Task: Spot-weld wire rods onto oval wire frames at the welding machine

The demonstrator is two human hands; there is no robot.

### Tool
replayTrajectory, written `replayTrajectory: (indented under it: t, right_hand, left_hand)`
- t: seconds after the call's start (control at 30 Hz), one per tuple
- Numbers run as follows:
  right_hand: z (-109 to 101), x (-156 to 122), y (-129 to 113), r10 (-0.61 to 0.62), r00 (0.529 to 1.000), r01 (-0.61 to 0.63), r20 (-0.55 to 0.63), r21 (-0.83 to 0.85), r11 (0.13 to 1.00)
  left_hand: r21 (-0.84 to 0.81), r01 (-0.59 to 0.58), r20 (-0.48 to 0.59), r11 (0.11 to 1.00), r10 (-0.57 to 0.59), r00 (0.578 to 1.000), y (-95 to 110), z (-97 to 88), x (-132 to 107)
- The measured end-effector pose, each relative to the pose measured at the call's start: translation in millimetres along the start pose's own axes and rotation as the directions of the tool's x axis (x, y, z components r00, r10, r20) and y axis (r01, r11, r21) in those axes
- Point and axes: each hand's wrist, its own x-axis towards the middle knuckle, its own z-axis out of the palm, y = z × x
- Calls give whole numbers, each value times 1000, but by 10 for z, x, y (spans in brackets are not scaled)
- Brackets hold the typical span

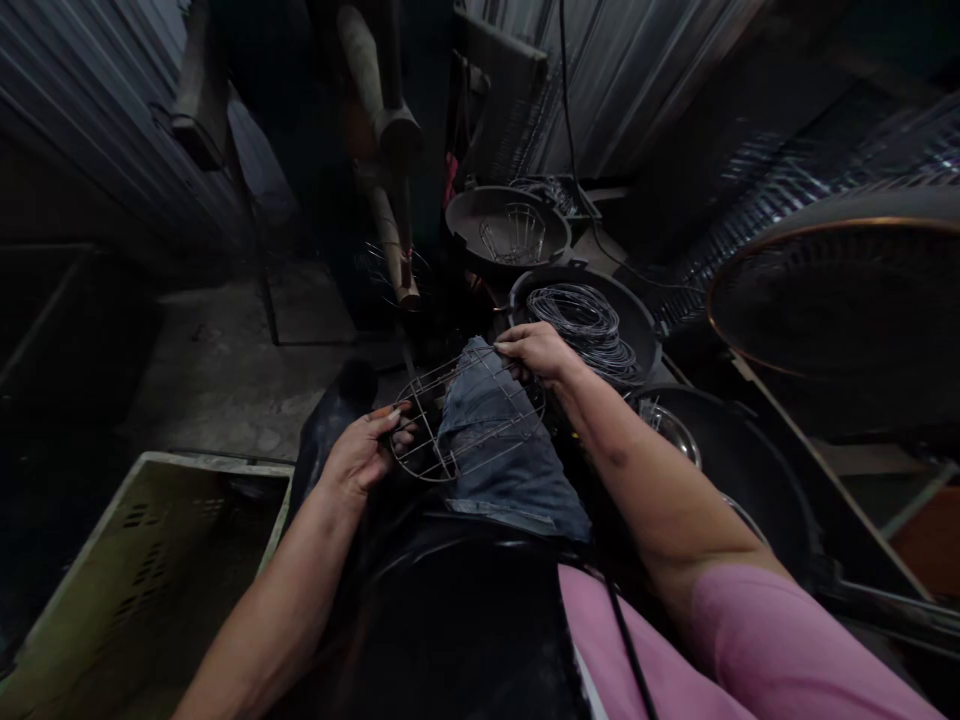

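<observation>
A round wire grid (469,415), made of thin crossing metal rods inside a ring, lies over my knee in blue jeans (499,455). My left hand (364,450) grips its near left rim, fingers curled round the ring. My right hand (536,350) pinches the far right edge of the same grid, fingers closed on the wire. Just beyond my right hand, a dark basin (645,330) holds coils of thin wire (585,320).
A second dark basin (465,225) further back holds a wire basket frame (514,235). A pale slotted plastic crate (142,560) stands at the lower left. A large round fan guard (847,300) fills the right side. Corrugated metal walls close in behind; bare concrete floor (225,370) shows at left.
</observation>
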Motion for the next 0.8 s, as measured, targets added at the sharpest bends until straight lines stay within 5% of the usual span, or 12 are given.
replayTrajectory:
  t: [0.2, 0.33, 0.43, 0.53, 0.6, 0.63, 0.7, 0.8]
  right_hand:
    - [-87, -45, -40, -12, 1000, 11, -5, -15, 1000]
    - [-268, -159, -352, -332, 940, 338, 78, -77, 938]
    - [-245, -363, -756, -598, 717, 688, 358, -227, 689]
    - [48, -624, -1075, -561, 439, 888, 702, -245, 389]
    - [252, -762, -1176, -578, 341, 938, 742, -223, 266]
    - [296, -806, -1188, -624, 337, 941, 705, -234, 244]
    - [192, -837, -1127, -716, 409, 911, 566, -297, 286]
    - [-436, -769, -728, -726, 641, 748, 248, -411, 520]
  left_hand:
    - [40, -10, 67, 999, 7, 998, 12, 10, -89]
    - [212, -109, 225, 971, 60, 972, 112, -32, -169]
    - [235, -295, 381, 926, 191, 905, 296, 53, -265]
    - [183, -474, 456, 862, 352, 817, 424, 281, -389]
    - [205, -538, 467, 818, 401, 788, 412, 437, -466]
    - [245, -546, 450, 802, 405, 796, 382, 490, -495]
    - [344, -517, 365, 784, 396, 842, 309, 519, -520]
    - [398, -451, 218, 799, 395, 892, 259, 392, -473]
